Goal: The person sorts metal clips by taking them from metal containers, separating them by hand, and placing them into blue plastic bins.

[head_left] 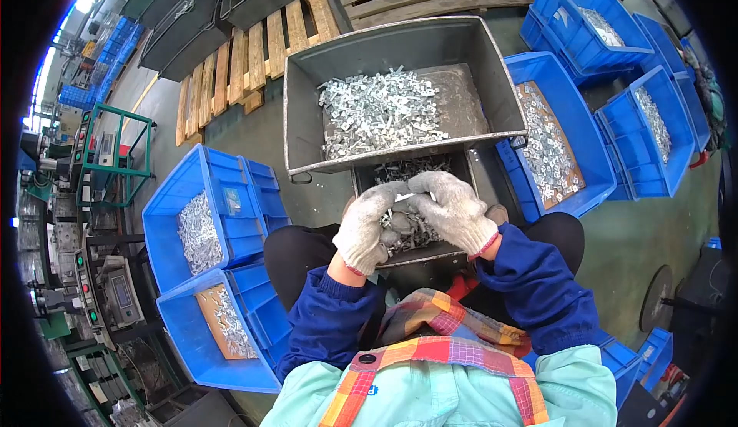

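In the head view, my left hand [364, 229] wears a whitish knit glove, its fingers curled inward. My right hand [455, 210], gloved the same way, meets it fingertip to fingertip. A small pale metal part [403, 196] shows between the fingertips, pinched from both sides; its exact shape is too small to tell. Both hands are over a dark lower bin [419, 256] of metal scraps or parts. Just beyond them stands a large grey metal bin [403, 155] with a heap of small silvery metal parts [377, 112].
Blue crates with metal parts stand at left [257, 223], lower left [261, 292] and right [596, 162]. More blue crates [588, 43] sit at the upper right. Wooden pallets [250, 62] lie behind the grey bin. Machines with control panels [119, 296] line the left side.
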A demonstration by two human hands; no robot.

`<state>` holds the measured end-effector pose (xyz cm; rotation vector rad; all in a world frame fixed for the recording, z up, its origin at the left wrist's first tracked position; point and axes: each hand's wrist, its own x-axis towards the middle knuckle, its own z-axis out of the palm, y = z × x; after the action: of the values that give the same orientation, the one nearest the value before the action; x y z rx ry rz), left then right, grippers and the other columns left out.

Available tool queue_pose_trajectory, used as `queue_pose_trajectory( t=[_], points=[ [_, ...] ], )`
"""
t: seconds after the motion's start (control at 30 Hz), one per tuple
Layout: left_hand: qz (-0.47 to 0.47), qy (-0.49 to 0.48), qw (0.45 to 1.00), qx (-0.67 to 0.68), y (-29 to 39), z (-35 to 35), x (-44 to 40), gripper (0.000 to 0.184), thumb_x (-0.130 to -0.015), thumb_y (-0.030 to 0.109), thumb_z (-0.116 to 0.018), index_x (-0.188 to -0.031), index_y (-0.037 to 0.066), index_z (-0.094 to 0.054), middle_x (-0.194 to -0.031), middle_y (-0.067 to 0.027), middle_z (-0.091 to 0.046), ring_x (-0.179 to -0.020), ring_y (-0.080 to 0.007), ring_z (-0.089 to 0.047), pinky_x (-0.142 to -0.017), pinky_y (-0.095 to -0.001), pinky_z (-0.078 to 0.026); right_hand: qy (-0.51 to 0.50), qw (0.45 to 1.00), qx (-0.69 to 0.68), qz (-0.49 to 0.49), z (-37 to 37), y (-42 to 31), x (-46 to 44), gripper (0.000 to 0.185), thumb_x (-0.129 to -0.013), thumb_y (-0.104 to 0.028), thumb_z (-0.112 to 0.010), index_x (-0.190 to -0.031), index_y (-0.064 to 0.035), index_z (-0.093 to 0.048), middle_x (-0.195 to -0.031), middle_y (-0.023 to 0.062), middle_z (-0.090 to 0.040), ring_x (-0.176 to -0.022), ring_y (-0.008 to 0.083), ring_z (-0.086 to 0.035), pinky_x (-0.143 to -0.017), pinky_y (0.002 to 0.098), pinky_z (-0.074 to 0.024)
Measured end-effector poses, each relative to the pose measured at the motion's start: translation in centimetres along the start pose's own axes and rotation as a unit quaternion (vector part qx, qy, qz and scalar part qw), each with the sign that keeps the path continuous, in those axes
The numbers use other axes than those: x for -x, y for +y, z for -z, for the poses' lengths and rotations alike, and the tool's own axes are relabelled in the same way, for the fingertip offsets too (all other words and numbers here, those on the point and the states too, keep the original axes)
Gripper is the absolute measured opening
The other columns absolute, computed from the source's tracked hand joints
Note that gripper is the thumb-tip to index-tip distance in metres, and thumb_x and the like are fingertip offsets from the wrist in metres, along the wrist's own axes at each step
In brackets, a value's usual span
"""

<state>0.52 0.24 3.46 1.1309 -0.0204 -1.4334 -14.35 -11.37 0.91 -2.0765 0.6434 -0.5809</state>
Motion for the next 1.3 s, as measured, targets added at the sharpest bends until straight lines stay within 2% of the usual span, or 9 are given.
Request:
queue_pose_trajectory(
  t=[0.1, 0.2, 0.3, 0.5, 0.9, 1.0, 1.1, 1.23, 1.3],
  points=[
    [-0.026, -0.004, 1.000, -0.010, -0.4, 0.4, -0.3, 0.036, -0.098, 0.022, -0.065, -0.127, 0.002, -0.060, -0.098, -0.0063, -0.066, -0.066, -0.0097, -0.058, -0.044, -0.0168, -0.038, -0.008, 0.990, -0.117, -0.075, -0.3, 0.6, -0.2, 0.032, -0.091, -0.017, -0.066, -0.119, -0.0024, -0.066, -0.093, 0.0112, -0.071, -0.082, 0.0230, -0.067, -0.072, 0.0363, -0.0545],
    [-0.044, 0.013, 0.999, -0.027, -0.3, -0.1, -0.2, 0.034, -0.097, 0.020, -0.065, -0.127, 0.002, -0.060, -0.098, -0.0063, -0.067, -0.065, -0.0092, -0.058, -0.044, -0.0174, -0.038, -0.090, 0.890, -0.311, -0.320, 2.0, -2.7, -0.9, 0.033, -0.094, -0.020, -0.067, -0.122, -0.0022, -0.067, -0.089, 0.0039, -0.069, -0.073, 0.0110, -0.063, -0.062, 0.0273, -0.0513],
    [-0.053, 0.022, 0.996, -0.063, -0.4, -0.2, -0.3, 0.033, -0.098, 0.020, -0.065, -0.126, 0.003, -0.061, -0.096, -0.0061, -0.067, -0.064, -0.0081, -0.058, -0.045, -0.0175, -0.038, -0.060, 0.848, -0.409, -0.332, 1.7, -2.2, -0.6, 0.030, -0.095, -0.020, -0.066, -0.120, -0.0026, -0.067, -0.088, 0.0003, -0.066, -0.067, 0.0061, -0.058, -0.056, 0.0223, -0.0474],
    [-0.041, 0.014, 0.998, -0.043, -0.3, -0.5, -0.1, 0.031, -0.099, 0.021, -0.063, -0.125, 0.004, -0.063, -0.096, -0.0048, -0.067, -0.063, -0.0064, -0.056, -0.045, -0.0172, -0.039, -0.056, 0.819, -0.458, -0.340, 1.3, -1.6, -0.7, 0.027, -0.096, -0.019, -0.067, -0.118, -0.0034, -0.068, -0.087, 0.0003, -0.066, -0.066, 0.0061, -0.057, -0.055, 0.0229, -0.0468],
    [-0.026, -0.016, 0.998, -0.051, -1.0, 0.2, -0.8, 0.035, -0.096, 0.023, -0.066, -0.126, 0.005, -0.063, -0.099, -0.0034, -0.067, -0.064, -0.0068, -0.057, -0.047, -0.0161, -0.041, -0.066, 0.794, -0.506, -0.331, 1.0, -0.9, -0.5, 0.025, -0.095, -0.017, -0.067, -0.117, -0.0037, -0.067, -0.090, 0.0012, -0.067, -0.069, 0.0079, -0.061, -0.056, 0.0243, -0.0512],
    [-0.009, -0.043, 0.998, -0.045, -0.8, 0.1, -0.7, 0.040, -0.095, 0.022, -0.066, -0.130, 0.005, -0.060, -0.098, -0.0025, -0.066, -0.067, -0.0074, -0.058, -0.048, -0.0163, -0.041, -0.066, 0.771, -0.535, -0.339, 1.1, -0.7, -0.4, 0.025, -0.094, -0.015, -0.069, -0.116, -0.0039, -0.067, -0.093, 0.0039, -0.068, -0.074, 0.0109, -0.064, -0.062, 0.0279, -0.0556],
    [-0.009, 0.019, 0.999, -0.028, -0.1, -0.8, -0.3, 0.036, -0.098, 0.025, -0.066, -0.128, 0.005, -0.059, -0.098, -0.0017, -0.063, -0.070, -0.0079, -0.059, -0.048, -0.0171, -0.042, -0.044, 0.717, -0.593, -0.365, 1.7, -0.7, -0.4, 0.026, -0.095, -0.017, -0.067, -0.118, -0.0031, -0.066, -0.103, 0.0111, -0.071, -0.087, 0.0203, -0.070, -0.074, 0.0361, -0.0608],
    [0.007, -0.044, 0.970, 0.239, -1.1, 2.2, -2.0, 0.031, -0.106, 0.034, -0.056, -0.120, 0.006, -0.057, -0.096, -0.0015, -0.060, -0.068, -0.0108, -0.057, -0.048, -0.0183, -0.044, -0.034, 0.594, -0.775, -0.213, 1.3, 0.9, -0.7, 0.034, -0.100, -0.024, -0.060, -0.126, -0.0016, -0.061, -0.123, 0.0211, -0.068, -0.109, 0.0370, -0.070, -0.087, 0.0501, -0.0621],
    [-0.011, -0.082, 0.945, 0.316, -1.1, 3.0, -2.5, 0.031, -0.106, 0.034, -0.055, -0.121, 0.007, -0.057, -0.095, -0.0014, -0.059, -0.069, -0.0113, -0.056, -0.048, -0.0195, -0.045, -0.035, 0.600, -0.778, -0.181, 1.5, 0.5, -0.7, 0.034, -0.101, -0.024, -0.060, -0.126, -0.0017, -0.061, -0.125, 0.0211, -0.067, -0.111, 0.0376, -0.069, -0.088, 0.0519, -0.0614]
  ],
)
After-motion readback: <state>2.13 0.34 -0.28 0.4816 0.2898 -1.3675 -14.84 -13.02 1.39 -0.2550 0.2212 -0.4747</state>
